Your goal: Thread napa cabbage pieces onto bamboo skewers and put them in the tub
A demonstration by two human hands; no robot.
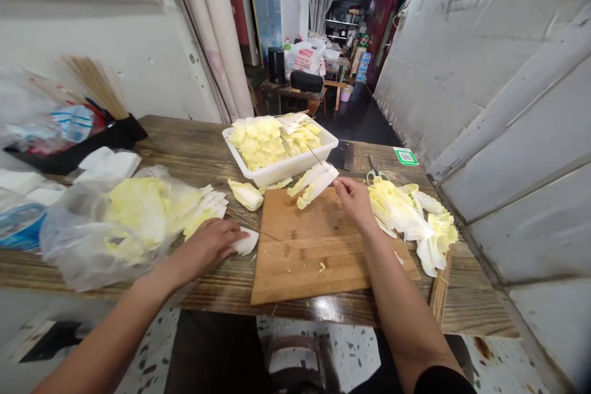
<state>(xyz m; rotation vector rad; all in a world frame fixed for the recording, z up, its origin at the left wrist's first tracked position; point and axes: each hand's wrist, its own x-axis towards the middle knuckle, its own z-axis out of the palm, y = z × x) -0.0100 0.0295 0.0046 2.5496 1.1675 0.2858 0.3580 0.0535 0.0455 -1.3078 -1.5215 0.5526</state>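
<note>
My right hand [354, 198] is closed in a pinch on the white end of a napa cabbage leaf [317, 183], held over the far edge of the wooden cutting board [309, 258]. A thin skewer sticks up from this leaf toward the tub. Left of the board, my left hand [213, 245] has its fingers closed on a white cabbage piece [246, 242]. Beside that hand, a bamboo skewer [258, 231] reaches onto the board. More cut leaves [210, 206] lie behind the left hand, and a pile of cabbage leaves [406, 212] is right of the board.
A white plastic tub [281, 170] of skewered cabbage stands behind the board. A plastic bag [83, 246] with cabbage lies left, near a black skewer holder [50, 157]. Scissors [375, 169] sit behind the leaf pile. A skewer bundle [441, 292] lies at the right, near the wall.
</note>
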